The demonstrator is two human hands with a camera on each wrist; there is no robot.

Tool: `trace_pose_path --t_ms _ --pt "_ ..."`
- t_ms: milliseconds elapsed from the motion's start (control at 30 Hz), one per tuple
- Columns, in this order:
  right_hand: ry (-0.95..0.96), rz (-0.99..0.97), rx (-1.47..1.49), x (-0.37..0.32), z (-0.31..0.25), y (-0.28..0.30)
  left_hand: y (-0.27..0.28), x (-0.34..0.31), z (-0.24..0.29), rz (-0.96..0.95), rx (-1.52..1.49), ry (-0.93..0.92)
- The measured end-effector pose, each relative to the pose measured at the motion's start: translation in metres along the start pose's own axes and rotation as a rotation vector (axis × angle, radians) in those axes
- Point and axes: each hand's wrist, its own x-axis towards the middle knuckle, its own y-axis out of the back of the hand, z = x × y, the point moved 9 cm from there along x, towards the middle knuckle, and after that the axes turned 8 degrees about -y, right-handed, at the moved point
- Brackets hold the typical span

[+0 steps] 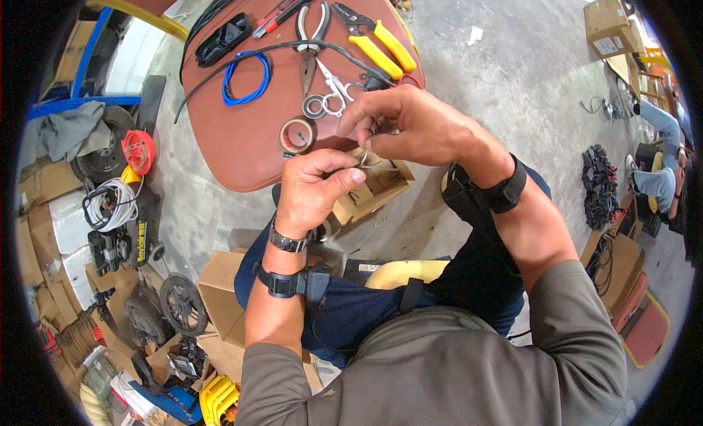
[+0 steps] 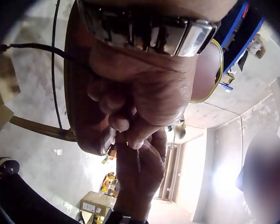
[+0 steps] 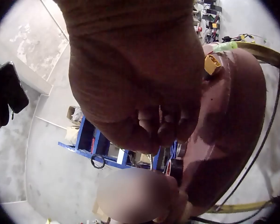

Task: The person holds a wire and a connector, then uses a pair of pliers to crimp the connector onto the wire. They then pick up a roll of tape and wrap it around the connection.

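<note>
You sit at the table (image 1: 242, 155), both hands raised over its near edge. Your right hand (image 1: 414, 126) reaches in from above, fingers curled and pinched on the top of the wire. Your left hand (image 1: 315, 188) comes up from below, thumb and forefinger closed tight on the lower end. Behind them on the table lie the cutters (image 1: 381, 45), the scissors (image 1: 333, 89) and the tape (image 1: 297, 135), none of them touched. The wire (image 1: 364, 158) is a thin short strand in the air between your two grips, just in front of the tape. My read: you are working it by fingertip, twisting or straightening, I cannot tell which. The next move calls for a firm left pinch and small, even turns from the right
</note>
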Motion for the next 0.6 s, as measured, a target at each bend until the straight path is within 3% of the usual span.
trace_pose_path --t_ms 600 --pt "-0.047 -0.059 -0.044 0.0 0.009 -0.007 -0.003 -0.001 -0.006 -0.085 -0.005 0.049"
